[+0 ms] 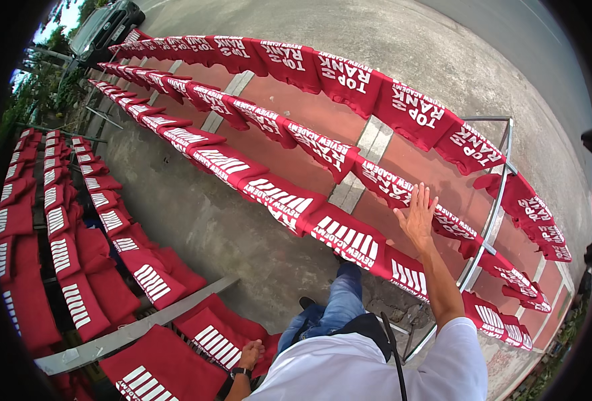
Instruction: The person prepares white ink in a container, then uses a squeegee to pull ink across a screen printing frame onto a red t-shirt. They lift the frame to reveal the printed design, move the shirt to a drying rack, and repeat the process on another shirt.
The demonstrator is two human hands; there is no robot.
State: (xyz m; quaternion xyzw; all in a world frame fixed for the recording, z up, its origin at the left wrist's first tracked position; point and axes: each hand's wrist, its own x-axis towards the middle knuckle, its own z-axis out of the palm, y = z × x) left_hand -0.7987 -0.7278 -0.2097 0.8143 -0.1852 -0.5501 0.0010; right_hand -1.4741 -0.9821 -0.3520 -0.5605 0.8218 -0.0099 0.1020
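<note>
Red cloth pieces with white print hang folded in long rows over lines or rails. My right hand (417, 217) reaches out over the rows with its fingers spread, holding nothing. It is nearest to the middle row of red cloths (323, 148); whether it touches them I cannot tell. Below the forearm runs the nearest row of red cloths (279, 200). Down by my left side, my left hand (251, 353) has its fingers curled and nothing visible in them. A red cloth (226, 327) with white stripes lies behind that hand, apparently not gripped.
A metal frame (496, 217) supports the right end of the rows. More striped red cloths (59, 244) hang at the left, beside a grey beam (139, 326). The far row (349, 83) borders concrete pavement (376, 30). A dark vehicle (105, 30) stands at the far left.
</note>
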